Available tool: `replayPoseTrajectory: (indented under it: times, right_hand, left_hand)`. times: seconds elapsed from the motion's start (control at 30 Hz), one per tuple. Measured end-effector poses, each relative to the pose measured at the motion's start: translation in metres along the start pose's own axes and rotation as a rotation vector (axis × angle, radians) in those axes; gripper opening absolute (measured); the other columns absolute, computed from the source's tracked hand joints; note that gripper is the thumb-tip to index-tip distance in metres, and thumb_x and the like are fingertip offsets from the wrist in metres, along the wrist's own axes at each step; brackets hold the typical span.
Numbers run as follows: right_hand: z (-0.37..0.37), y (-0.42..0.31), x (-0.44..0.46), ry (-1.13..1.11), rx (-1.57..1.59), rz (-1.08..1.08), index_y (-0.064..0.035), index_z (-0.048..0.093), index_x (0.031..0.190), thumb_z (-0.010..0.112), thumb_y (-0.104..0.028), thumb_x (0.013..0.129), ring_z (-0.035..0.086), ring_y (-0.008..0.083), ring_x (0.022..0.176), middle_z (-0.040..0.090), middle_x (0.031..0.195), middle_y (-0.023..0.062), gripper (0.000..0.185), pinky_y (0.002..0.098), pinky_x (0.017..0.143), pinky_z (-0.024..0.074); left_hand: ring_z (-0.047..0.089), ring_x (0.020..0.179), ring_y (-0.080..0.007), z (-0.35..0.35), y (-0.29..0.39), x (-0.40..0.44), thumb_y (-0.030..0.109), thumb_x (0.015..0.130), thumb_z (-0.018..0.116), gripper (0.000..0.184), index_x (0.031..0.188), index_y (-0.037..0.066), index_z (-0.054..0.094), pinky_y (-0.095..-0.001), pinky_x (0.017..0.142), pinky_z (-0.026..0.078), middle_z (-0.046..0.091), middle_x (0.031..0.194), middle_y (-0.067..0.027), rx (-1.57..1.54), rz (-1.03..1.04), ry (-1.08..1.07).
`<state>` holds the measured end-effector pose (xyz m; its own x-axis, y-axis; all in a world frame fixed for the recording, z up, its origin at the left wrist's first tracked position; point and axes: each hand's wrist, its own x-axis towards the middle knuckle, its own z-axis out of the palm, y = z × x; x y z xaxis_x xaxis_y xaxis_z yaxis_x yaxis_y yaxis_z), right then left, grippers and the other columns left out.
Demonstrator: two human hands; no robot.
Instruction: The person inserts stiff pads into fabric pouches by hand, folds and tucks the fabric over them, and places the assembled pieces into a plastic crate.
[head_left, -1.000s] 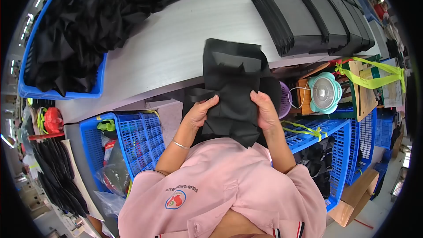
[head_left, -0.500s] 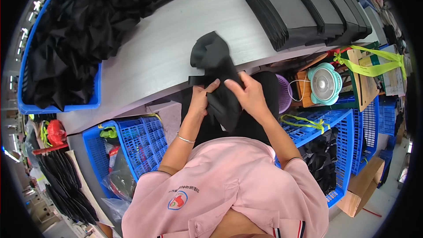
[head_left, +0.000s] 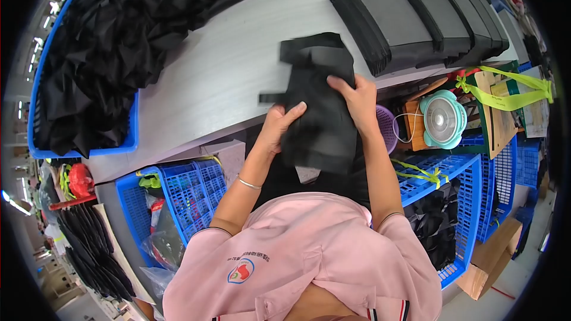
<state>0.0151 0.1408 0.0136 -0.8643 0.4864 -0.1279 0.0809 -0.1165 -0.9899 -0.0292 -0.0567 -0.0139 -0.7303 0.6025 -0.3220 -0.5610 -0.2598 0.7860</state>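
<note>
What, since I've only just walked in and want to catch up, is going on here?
A person in a pink shirt is holding a black fabric piece with both hands, the left hand on one side and the right hand on the other, at the front of the grey table. Loose black fabric heaps a blue crate at left; stacked black pieces lie at right.

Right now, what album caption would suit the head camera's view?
Left hand and right hand hold a black fabric piece at a table bearing neat black stacks.
</note>
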Motion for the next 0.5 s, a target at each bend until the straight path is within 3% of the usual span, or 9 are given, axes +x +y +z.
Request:
replayPoseTrajectory:
  times: [0.03, 0.1, 0.13, 0.27, 0.3, 0.37, 0.43, 0.5]
  right_hand:
    - [-0.004, 0.006, 0.010, 0.086, -0.120, -0.018, 0.0054, 0.071, 0.092, 0.074, -0.023, 0.087, 0.061, 0.0079, 0.072, 0.070, 0.081, 0.0040, 0.029, 0.0252, 0.065, 0.0508]
    - [-0.006, 0.019, 0.012, 0.066, -0.017, 0.027, 0.0052, 0.069, 0.086, 0.075, -0.031, 0.087, 0.057, 0.0063, 0.069, 0.067, 0.073, 0.0019, 0.036, 0.0251, 0.061, 0.0476]
    - [-0.010, 0.029, 0.011, 0.055, -0.213, -0.036, 0.0034, 0.068, 0.080, 0.073, -0.033, 0.088, 0.056, 0.0067, 0.067, 0.064, 0.070, 0.0000, 0.038, 0.0245, 0.059, 0.0459]
    - [-0.008, 0.035, -0.019, -0.021, 0.306, 0.304, -0.0026, 0.062, 0.075, 0.074, -0.039, 0.087, 0.052, 0.0034, 0.060, 0.059, 0.062, -0.0011, 0.040, 0.0240, 0.053, 0.0419]
    - [-0.024, 0.046, -0.018, -0.067, 0.073, 0.362, -0.0031, 0.060, 0.069, 0.075, -0.035, 0.086, 0.047, 0.0033, 0.057, 0.055, 0.060, -0.0032, 0.039, 0.0254, 0.050, 0.0390]
    - [-0.032, 0.105, -0.008, 0.024, -0.049, 0.180, -0.0020, 0.057, 0.064, 0.077, -0.033, 0.084, 0.041, 0.0039, 0.055, 0.051, 0.059, -0.0049, 0.042, 0.0272, 0.048, 0.0351]
    - [-0.034, 0.087, -0.009, 0.006, 0.007, 0.195, -0.0019, 0.053, 0.060, 0.078, -0.032, 0.082, 0.038, 0.0044, 0.056, 0.047, 0.059, -0.0054, 0.045, 0.0282, 0.048, 0.0330]
    - [-0.041, 0.081, -0.005, -0.029, 0.040, 0.214, -0.0012, 0.053, 0.060, 0.079, -0.031, 0.082, 0.039, 0.0045, 0.057, 0.048, 0.059, -0.0051, 0.045, 0.0283, 0.048, 0.0333]
  left_hand:
    - [0.063, 0.097, -0.0143, 0.003, 0.000, 0.005, 0.014, 0.091, 0.070, 0.041, 0.126, -0.002, 0.055, -0.0318, 0.085, 0.053, 0.064, 0.117, -0.0083, -0.033, 0.035, -0.014]
    - [0.061, 0.103, -0.0148, 0.002, -0.002, 0.015, 0.010, 0.092, 0.068, 0.039, 0.126, -0.004, 0.054, -0.0298, 0.088, 0.051, 0.063, 0.119, -0.0086, 0.056, 0.107, 0.062]
    - [0.061, 0.105, -0.0149, -0.001, -0.006, 0.019, 0.009, 0.092, 0.068, 0.039, 0.126, -0.004, 0.053, -0.0294, 0.089, 0.050, 0.062, 0.121, -0.0089, 0.079, 0.142, 0.091]
    - [0.058, 0.110, -0.0148, 0.000, -0.004, 0.021, 0.009, 0.093, 0.065, 0.043, 0.131, -0.005, 0.051, -0.0281, 0.092, 0.048, 0.060, 0.124, -0.0090, 0.138, 0.139, 0.117]
    - [0.058, 0.110, -0.0149, 0.000, -0.003, 0.018, 0.009, 0.093, 0.065, 0.044, 0.132, -0.005, 0.050, -0.0283, 0.092, 0.048, 0.060, 0.124, -0.0089, 0.154, 0.113, 0.108]
    - [0.062, 0.097, -0.0111, -0.003, 0.001, 0.010, 0.011, 0.093, 0.065, 0.043, 0.131, -0.003, 0.053, -0.0247, 0.083, 0.050, 0.066, 0.110, -0.0060, 0.323, 0.068, 0.123]
    - [0.063, 0.088, -0.0092, -0.006, 0.015, -0.002, 0.011, 0.092, 0.066, 0.040, 0.129, -0.002, 0.057, -0.0227, 0.077, 0.050, 0.069, 0.099, -0.0047, 0.654, 0.054, 0.206]
    - [0.063, 0.077, -0.0063, -0.008, 0.019, -0.006, 0.010, 0.092, 0.068, 0.036, 0.125, -0.002, 0.060, -0.0216, 0.068, 0.051, 0.069, 0.086, -0.0030, 0.547, 0.378, 0.413]
